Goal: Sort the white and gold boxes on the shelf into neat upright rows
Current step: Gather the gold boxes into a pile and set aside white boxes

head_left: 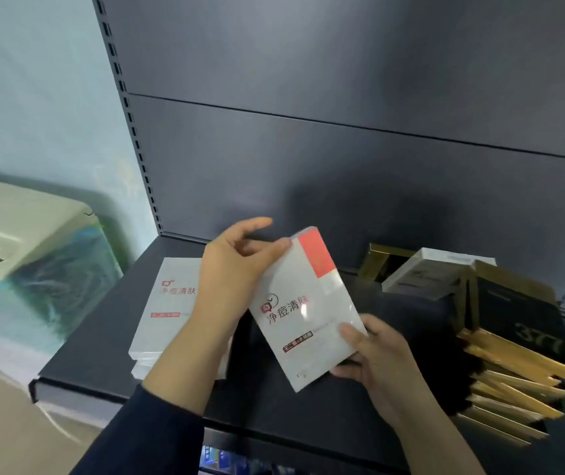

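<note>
Your right hand (373, 365) grips the lower corner of a white box (305, 313), and your left hand (233, 269) has its fingers curled on the top edge. The box is tilted above the shelf (96, 354). More white boxes (168, 303) lie flat to the left, and gold boxes (514, 368) lean in a row to the right.

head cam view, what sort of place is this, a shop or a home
Most likely a shop or stockroom: a metal shelf with a slotted upright, like retail racking, carrying many copies of the same packaged goods, stacked white boxes and a row of black and gold boxes.
</note>
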A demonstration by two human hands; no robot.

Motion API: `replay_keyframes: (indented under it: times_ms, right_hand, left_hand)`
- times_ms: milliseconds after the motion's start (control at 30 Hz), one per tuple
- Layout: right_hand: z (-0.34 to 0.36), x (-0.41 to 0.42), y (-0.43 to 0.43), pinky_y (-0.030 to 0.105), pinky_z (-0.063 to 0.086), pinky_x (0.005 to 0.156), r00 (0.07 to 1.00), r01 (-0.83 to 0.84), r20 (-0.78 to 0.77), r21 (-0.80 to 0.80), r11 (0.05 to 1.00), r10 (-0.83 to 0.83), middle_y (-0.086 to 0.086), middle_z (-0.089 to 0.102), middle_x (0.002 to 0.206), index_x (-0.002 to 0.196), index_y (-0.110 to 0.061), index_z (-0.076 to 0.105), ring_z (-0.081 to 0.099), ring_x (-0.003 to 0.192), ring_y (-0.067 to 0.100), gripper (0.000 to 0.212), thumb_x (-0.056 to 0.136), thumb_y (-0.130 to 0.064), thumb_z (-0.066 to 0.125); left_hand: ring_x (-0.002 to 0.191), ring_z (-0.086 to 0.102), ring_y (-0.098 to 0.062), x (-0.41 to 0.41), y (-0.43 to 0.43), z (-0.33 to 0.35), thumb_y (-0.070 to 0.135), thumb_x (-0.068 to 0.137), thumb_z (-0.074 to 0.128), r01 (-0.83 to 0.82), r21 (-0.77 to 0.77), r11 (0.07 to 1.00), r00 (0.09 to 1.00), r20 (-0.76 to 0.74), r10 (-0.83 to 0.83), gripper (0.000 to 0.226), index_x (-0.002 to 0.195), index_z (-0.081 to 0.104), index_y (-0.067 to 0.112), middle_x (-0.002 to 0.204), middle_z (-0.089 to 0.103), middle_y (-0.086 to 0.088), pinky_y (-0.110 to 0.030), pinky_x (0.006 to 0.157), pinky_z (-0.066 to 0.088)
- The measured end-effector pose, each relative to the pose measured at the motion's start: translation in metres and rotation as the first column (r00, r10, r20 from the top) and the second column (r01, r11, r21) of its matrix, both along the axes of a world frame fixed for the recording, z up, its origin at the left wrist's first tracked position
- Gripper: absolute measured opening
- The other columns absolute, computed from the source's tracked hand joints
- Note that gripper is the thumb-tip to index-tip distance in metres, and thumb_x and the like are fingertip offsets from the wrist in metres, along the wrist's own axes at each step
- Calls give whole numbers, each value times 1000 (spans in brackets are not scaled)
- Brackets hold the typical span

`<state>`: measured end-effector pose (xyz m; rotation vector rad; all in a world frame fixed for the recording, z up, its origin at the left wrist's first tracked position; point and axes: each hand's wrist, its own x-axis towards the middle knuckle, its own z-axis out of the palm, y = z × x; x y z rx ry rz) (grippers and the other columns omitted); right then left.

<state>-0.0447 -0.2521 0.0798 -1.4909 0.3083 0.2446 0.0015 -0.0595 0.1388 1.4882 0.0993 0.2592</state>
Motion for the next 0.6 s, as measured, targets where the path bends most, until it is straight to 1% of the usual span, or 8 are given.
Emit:
replay_keyframes:
  times_ms: [67, 100, 200, 267, 333, 400, 500, 600]
  right_hand:
    - [1, -5, 8, 33, 57, 63, 1000, 13, -21, 166, 986, -10, 10, 75, 100, 106, -7, 61, 73, 91, 26, 18, 95, -19, 54]
    - [2, -8, 13, 33, 58, 65, 1000, 23, -26, 242, 970, -17, 8, 76, 101, 108, -7, 60, 73, 92, 24, 19, 95, -19, 53]
    - [5, -13, 21, 34, 60, 71, 999, 38, -25, 395, 918, -31, 8, 75, 105, 113, -8, 60, 73, 95, 24, 23, 93, -15, 54]
    - [6, -15, 22, 34, 60, 72, 1000, 6, -10, 421, 907, -2, 10, 74, 108, 116, -5, 58, 72, 97, 25, 26, 91, -14, 56]
    - [5, -17, 24, 34, 60, 73, 999, -30, -9, 419, 907, 38, 10, 74, 109, 118, -3, 57, 72, 97, 25, 28, 91, -13, 56]
    - [4, -18, 29, 35, 59, 74, 997, -60, -20, 412, 909, 74, 9, 74, 109, 118, -6, 58, 72, 98, 24, 29, 90, -14, 58]
    - [3, -14, 40, 34, 59, 74, 993, -101, -12, 401, 911, 116, 8, 74, 109, 117, -9, 59, 72, 98, 23, 36, 82, -18, 62]
    - [9, -8, 53, 31, 58, 71, 981, -187, 31, 385, 904, 190, 8, 74, 109, 118, -8, 59, 72, 97, 22, 43, 78, -23, 63]
  left_hand:
    - [64, 68, -10, 0, 3, -4, 17, 83, 74, -52, -161, 986, 998, -27, 49, 29, 109, 62, 23, 66, 70, 10, -29, 60, 51]
    - [67, 70, -11, -4, 3, -7, 17, 86, 71, -33, -177, 984, 998, -56, 23, 30, 113, 58, 21, 69, 72, 11, -29, 59, 52]
    - [87, 74, -14, -23, -2, -29, 18, 86, 71, 198, 11, 980, 968, -160, -194, 35, 119, 59, 21, 98, 77, 5, -34, 72, 59]
    - [93, 73, -14, -33, -1, -41, 20, 87, 70, 273, 104, 956, 948, -196, -250, 32, 117, 63, 23, 109, 75, 6, -39, 81, 60]
    - [96, 73, -17, -38, 5, -46, 21, 87, 70, 270, 88, 959, 947, -206, -248, 31, 118, 65, 23, 110, 75, 5, -44, 84, 59]
    - [96, 74, -20, -40, 13, -45, 19, 88, 69, 264, 79, 961, 947, -210, -243, 30, 118, 67, 22, 108, 76, 4, -45, 84, 59]
    - [92, 74, -19, -41, 24, -40, 17, 89, 68, 201, 118, 972, 965, -197, -176, 25, 113, 70, 22, 103, 77, 5, -45, 82, 60]
    - [82, 75, -19, -41, 39, -34, 25, 88, 69, 94, 199, 975, 983, -173, -59, 19, 106, 74, 31, 93, 79, 4, -47, 82, 59]
